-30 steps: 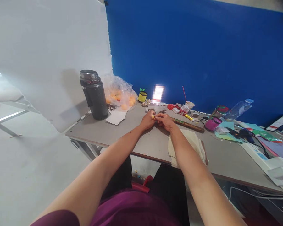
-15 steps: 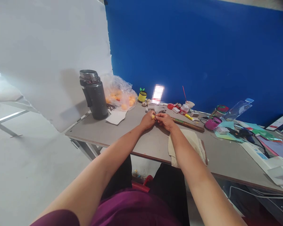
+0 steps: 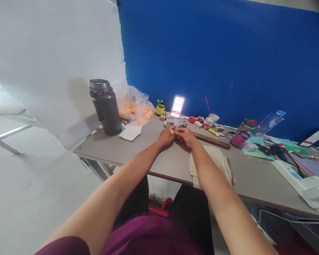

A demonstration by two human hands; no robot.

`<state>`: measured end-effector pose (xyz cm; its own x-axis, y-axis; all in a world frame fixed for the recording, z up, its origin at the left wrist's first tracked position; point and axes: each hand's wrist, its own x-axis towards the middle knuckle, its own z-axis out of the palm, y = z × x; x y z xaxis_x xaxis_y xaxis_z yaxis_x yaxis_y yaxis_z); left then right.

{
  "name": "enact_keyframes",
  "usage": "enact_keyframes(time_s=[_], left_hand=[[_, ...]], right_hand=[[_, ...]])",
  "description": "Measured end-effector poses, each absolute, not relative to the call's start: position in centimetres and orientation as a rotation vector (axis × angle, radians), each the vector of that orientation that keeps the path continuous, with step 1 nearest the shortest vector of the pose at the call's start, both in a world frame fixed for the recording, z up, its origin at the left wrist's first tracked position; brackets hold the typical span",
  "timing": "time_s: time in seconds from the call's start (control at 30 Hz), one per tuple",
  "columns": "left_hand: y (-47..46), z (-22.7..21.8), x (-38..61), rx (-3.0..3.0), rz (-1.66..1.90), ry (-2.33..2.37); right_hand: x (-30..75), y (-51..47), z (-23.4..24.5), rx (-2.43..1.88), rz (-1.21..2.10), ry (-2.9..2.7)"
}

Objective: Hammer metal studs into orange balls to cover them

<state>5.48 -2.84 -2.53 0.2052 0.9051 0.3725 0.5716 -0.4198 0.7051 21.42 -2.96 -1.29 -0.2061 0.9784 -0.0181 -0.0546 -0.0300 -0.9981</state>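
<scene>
Close together above the middle of the table, my two hands meet at a small pale-yellow piece [image 3: 172,132]. My left hand [image 3: 166,136] is closed around it, with the piece showing at the thumb side. The fingers of my right hand [image 3: 184,136] are pinched right beside it; what they grip, if anything, is too small to make out. Just beyond the hands lie small dark metal parts [image 3: 183,125]. A brown wooden stick [image 3: 215,141] with a green-marked end lies to the right of my right hand. Under my right forearm is a cream folded cloth [image 3: 211,161].
A black thermos [image 3: 106,109] stands uncapped at the left, beside a plastic bag of orange fruit [image 3: 136,109] and a white paper [image 3: 131,132]. A lit phone [image 3: 178,106] leans at the back. Right: a paper cup [image 3: 214,117], a plastic bottle [image 3: 267,124], a power strip [image 3: 292,180].
Almost nothing differs. Both hands stay at the same place with the pale-yellow piece, the fingers shifting only very slightly.
</scene>
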Motion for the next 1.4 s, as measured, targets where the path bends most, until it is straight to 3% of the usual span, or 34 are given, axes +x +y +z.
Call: enact_keyframes(time_s=[0.73,1.4], left_hand=[[-2.8,-2.7,5.4,2.059,1.094,1.358],[-1.8,-3.2,5.5,1.871,1.375,1.145]], right_hand=[[21.4,-2.9,-1.5,-1.100,1.352,-1.374],[21.9,-2.8,-0.8,-0.915,1.521,-1.147]])
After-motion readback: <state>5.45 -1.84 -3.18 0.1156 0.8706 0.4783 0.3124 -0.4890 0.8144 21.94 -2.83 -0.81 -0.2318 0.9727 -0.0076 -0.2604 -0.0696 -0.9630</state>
